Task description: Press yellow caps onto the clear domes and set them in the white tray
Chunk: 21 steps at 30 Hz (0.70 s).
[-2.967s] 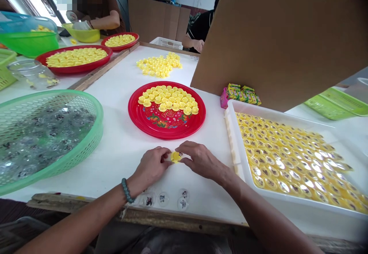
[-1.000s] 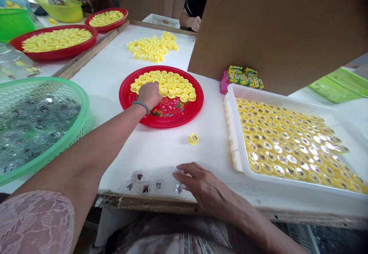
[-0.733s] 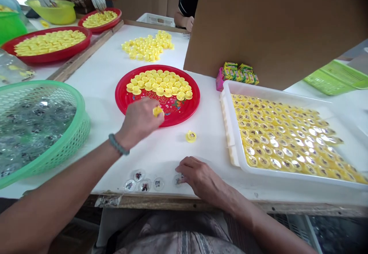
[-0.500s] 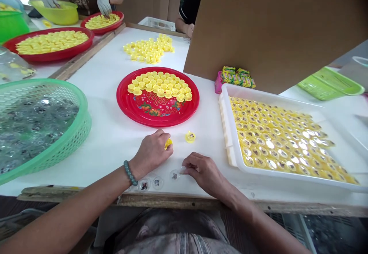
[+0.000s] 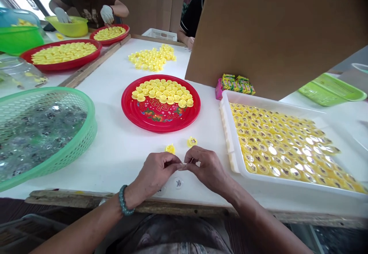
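My left hand (image 5: 156, 171) and my right hand (image 5: 207, 167) meet just above the table near its front edge. Thumbs and forefingers pinch a small, thin clear piece (image 5: 181, 166) between them; its exact shape is mostly covered by the fingers. Below it lies a clear disc (image 5: 178, 183) with a small printed picture, and another disc is partly hidden beside my left hand. Just beyond my left fingers rests a yellow cup-shaped piece (image 5: 170, 149). A second yellow piece (image 5: 192, 142) with a picture on its face lies beyond my right hand.
A red tray (image 5: 161, 126) with yellow pieces lies ahead. At left stands a green basket (image 5: 91, 125) of clear discs; at right, a white tray (image 5: 230, 146) with rows of pictured yellow pieces. A cardboard panel (image 5: 258, 35) rises behind. A gloved co-worker (image 5: 92, 8) handles yellow pieces at far left.
The yellow piece that was in my left hand now lies on the table. My left hand has moved right and toward me, meeting my right hand at the clear piece. The view has tilted up slightly.
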Each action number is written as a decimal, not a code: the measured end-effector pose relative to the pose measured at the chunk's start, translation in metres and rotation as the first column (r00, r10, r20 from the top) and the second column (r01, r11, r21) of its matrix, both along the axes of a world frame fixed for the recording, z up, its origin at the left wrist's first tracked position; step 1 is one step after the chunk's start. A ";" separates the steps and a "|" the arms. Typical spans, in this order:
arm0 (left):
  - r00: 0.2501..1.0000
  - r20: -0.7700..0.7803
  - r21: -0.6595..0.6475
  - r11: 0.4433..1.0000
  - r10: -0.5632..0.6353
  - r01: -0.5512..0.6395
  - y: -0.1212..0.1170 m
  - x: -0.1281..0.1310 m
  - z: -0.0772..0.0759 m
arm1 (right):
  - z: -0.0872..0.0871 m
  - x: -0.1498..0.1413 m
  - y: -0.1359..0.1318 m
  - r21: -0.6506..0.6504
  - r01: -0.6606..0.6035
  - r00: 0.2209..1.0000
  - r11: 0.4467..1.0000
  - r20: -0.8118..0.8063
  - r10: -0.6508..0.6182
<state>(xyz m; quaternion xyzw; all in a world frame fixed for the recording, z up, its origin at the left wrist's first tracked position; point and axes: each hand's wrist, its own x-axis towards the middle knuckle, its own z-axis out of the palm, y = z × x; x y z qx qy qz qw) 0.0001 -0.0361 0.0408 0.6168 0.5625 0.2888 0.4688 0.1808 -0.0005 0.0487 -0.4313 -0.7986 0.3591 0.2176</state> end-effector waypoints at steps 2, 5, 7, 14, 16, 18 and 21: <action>0.997 0.074 -0.055 0.998 0.024 -0.020 -0.001 0.000 -0.002 | 0.001 -0.002 0.001 -0.008 0.002 1.000 1.000 -0.023 -0.002; 0.985 0.166 -0.055 0.998 0.052 -0.043 -0.002 -0.003 -0.006 | -0.001 -0.003 0.000 -0.143 0.051 0.989 0.988 -0.128 -0.070; 0.969 0.233 -0.037 0.997 0.078 -0.071 -0.002 -0.004 -0.007 | -0.003 -0.005 0.000 -0.323 0.092 0.956 0.942 -0.236 -0.175; 0.876 0.381 -0.101 0.955 0.296 -0.279 -0.008 0.003 0.000 | -0.015 -0.020 -0.006 -0.677 -0.006 0.666 0.736 -0.551 -0.502; 0.866 0.375 -0.113 0.944 0.331 -0.311 -0.009 0.006 0.000 | -0.017 -0.025 -0.010 -0.704 -0.018 0.605 0.710 -0.573 -0.553; 0.857 0.366 -0.124 0.932 0.363 -0.342 -0.010 0.008 -0.002 | -0.019 -0.028 -0.014 -0.721 -0.021 0.558 0.692 -0.583 -0.591; 0.857 0.337 -0.112 0.920 0.390 -0.375 -0.013 0.008 -0.006 | -0.024 -0.032 -0.020 -0.730 -0.030 0.515 0.683 -0.597 -0.616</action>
